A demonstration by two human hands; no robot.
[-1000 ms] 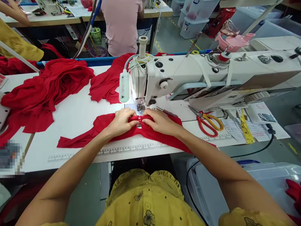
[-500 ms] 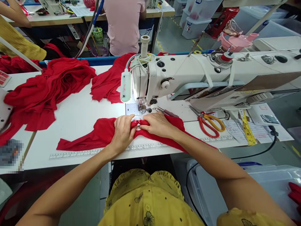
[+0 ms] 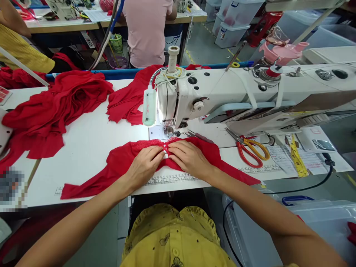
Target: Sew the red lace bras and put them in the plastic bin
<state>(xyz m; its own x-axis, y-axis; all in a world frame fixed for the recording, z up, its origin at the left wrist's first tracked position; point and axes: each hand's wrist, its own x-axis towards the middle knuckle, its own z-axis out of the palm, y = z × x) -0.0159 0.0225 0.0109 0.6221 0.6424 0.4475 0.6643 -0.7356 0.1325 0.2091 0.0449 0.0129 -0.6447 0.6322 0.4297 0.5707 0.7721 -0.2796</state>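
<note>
A red garment (image 3: 119, 159) with lace edging lies spread on the white sewing table, its two ends reaching out left and right. At its middle, small red straps cross over a gap. My left hand (image 3: 147, 163) is just left of this crossing, fingers curled together on the cloth. Close by on the right, my right hand (image 3: 190, 157) holds the fabric with its fingers together; both thumbs are hidden. Just beyond the cloth stand the needle and presser foot (image 3: 168, 129) of the sewing machine (image 3: 217, 89), apart from my hands.
Scissors (image 3: 249, 148) and a thin tool (image 3: 200, 136) lie right of the garment. A yellow measuring tape (image 3: 297, 155) crosses papers farther right. More red fabric (image 3: 61, 107) is heaped on the left. A printed ruler (image 3: 169, 179) runs along the front edge. Other people sit beyond.
The garment's middle was bunched into a roll between my hands; now it lies flatter, its lace edge turned toward the machine and the crossed straps showing. Its left end has shifted nearer the front edge.
</note>
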